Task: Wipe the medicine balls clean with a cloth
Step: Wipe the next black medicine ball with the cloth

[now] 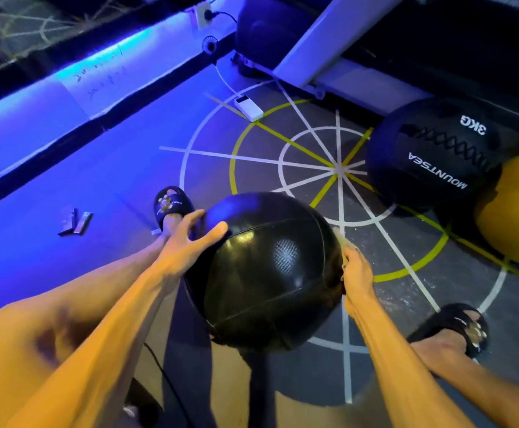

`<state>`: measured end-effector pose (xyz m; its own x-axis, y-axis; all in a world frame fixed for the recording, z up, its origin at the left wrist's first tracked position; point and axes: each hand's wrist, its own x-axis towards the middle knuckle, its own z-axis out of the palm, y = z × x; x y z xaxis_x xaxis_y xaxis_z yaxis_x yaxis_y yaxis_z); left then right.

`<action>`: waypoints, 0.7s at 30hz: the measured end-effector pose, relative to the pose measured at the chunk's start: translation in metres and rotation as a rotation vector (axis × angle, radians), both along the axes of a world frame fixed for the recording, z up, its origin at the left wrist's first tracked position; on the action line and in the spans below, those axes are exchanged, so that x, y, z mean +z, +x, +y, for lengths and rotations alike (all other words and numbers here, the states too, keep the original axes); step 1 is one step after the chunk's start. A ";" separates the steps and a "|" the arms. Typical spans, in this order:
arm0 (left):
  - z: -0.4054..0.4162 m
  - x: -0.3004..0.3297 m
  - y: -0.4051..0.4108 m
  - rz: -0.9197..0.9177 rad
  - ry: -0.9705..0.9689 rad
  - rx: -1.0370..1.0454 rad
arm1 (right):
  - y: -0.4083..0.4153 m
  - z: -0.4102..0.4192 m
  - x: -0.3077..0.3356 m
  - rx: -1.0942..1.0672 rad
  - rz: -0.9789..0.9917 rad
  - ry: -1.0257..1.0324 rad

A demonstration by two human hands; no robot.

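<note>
Two hands on this heavy, slick medicine ball point(270, 270): left hand point(187, 242) spread flat steadying, right hand point(355, 273) pinching the cloth point(343, 239) against its right side.

The floor point(122, 168) under me is dark matting marked with white and yellow circles and spokes. On it rest a black 3KG ball point(431, 152) touching a yellow ball point(511, 211) at my right, a white box point(248, 108) near the outer ring, and some small silvery packets point(75, 222) at my left. My slippers point(171, 205) stand on it too.
</note>
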<state>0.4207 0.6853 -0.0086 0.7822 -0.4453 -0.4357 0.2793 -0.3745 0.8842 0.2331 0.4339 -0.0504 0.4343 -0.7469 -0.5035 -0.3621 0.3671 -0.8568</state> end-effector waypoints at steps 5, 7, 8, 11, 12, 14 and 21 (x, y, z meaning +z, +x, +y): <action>0.001 -0.015 0.037 -0.101 0.192 0.070 | 0.045 -0.001 -0.029 0.306 0.071 -0.098; -0.001 -0.018 0.045 -0.156 0.274 0.033 | 0.043 0.001 -0.036 0.321 0.070 -0.172; -0.005 -0.016 0.048 -0.231 0.314 -0.024 | 0.041 0.002 -0.034 0.330 0.079 -0.215; -0.015 -0.015 0.040 -0.355 0.401 -0.248 | 0.028 0.008 -0.029 0.394 0.201 -0.337; -0.018 -0.015 0.030 -0.355 0.403 -0.262 | 0.026 0.009 -0.022 0.384 0.201 -0.341; -0.020 -0.019 0.012 -0.405 0.397 -0.237 | 0.030 0.012 -0.005 0.298 0.149 -0.299; -0.013 -0.025 -0.010 -0.492 0.392 -0.219 | 0.085 0.076 0.042 0.991 0.071 -0.867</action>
